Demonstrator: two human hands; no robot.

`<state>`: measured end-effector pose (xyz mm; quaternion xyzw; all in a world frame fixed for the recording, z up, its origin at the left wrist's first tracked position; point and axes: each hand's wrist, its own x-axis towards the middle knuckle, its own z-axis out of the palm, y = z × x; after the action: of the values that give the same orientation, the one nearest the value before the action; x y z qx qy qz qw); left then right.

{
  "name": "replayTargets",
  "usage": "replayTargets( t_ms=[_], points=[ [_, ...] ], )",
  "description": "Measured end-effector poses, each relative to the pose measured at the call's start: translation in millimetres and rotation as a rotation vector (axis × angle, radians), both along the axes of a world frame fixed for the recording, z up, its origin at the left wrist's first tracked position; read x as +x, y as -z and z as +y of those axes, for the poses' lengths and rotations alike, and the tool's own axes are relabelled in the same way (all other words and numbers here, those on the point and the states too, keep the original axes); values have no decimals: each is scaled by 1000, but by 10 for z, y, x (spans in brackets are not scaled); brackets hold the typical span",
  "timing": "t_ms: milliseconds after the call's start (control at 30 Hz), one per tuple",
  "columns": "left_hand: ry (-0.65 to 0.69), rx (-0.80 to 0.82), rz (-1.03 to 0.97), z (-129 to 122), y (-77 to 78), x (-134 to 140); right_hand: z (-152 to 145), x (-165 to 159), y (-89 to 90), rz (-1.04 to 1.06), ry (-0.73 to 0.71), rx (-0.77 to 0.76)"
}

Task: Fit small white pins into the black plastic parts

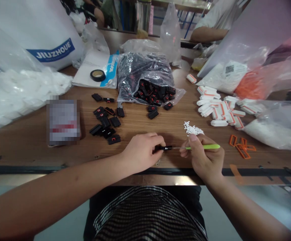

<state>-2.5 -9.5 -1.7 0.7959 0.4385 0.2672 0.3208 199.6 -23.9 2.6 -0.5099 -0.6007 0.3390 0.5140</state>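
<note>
A small black part was held low over the near edge of the wooden table, between the person's two hands. The left hand grasped it between thumb and fingers, leaving its right end exposed. The right hand gripped a tool with a light green handle, its thin metal shaft pointing left at that exposed end; whether the tip touched the part could not be made out. Just beyond the right hand's fingers lay a heap of tiny white pieces, and to that hand's right were several orange frames. Farther back on the right, white cases with orange strips were piled beside plastic bags, one with orange contents. Beyond the left hand, loose black parts were scattered, some with red details. Behind them a clear plastic bag lay with its mouth toward the person, filled with more such parts. To its left, a roll of black tape rested on papers, near a large white bag marked JIUZHOUE. Across the table, another person's forearm showed at upper right.
</note>
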Motion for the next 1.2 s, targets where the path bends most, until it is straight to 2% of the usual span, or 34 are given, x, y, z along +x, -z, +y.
replayTargets(
  t_ms=[167,400,467,533,633,767,933,1067,1200],
  points=[
    [-3,-21,2,4,-10,-1,-9,13,-14,-93,-28,71],
    [-10,-39,20,-2,7,6,-61,36,-50,-382,-95,214],
    [-6,-32,35,-4,-2,8,-54,44,-42,-285,-79,204],
    [-4,-12,81,6,-34,-12,-20,68,-30,-53,-8,163],
    [-69,36,281,68,-141,-115,49,128,-12,227,120,91],
    [-266,115,669,222,-345,-355,89,179,9,258,172,68],
    [-373,89,900,346,-519,-582,37,150,18,244,125,115],
    [-383,137,863,399,-593,-688,-15,126,13,185,119,198],
    [-322,245,631,521,-622,-590,-46,118,6,148,102,225]
  ],
)
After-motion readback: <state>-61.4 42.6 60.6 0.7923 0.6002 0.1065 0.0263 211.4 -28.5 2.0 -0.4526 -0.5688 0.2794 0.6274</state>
